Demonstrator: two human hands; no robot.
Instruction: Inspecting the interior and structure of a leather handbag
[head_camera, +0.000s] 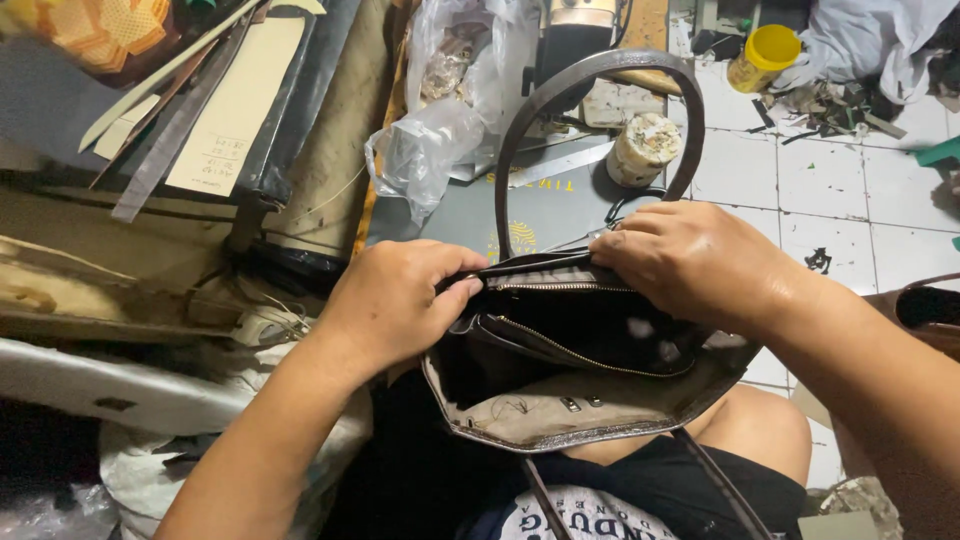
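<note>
A dark brown handbag rests on my lap with its mouth held wide open, showing a black lining and zipped inner pockets. My left hand grips the bag's far rim at the left end. My right hand grips the same rim at the right end. One curved handle stands up behind the bag, arching over my hands. Another strap hangs down toward my knee.
A crumpled clear plastic bag lies beyond the handbag, beside a small white jar. Stacked sheets of leather and card fill the left side. A yellow-lidded container and scraps sit on the white tiled floor.
</note>
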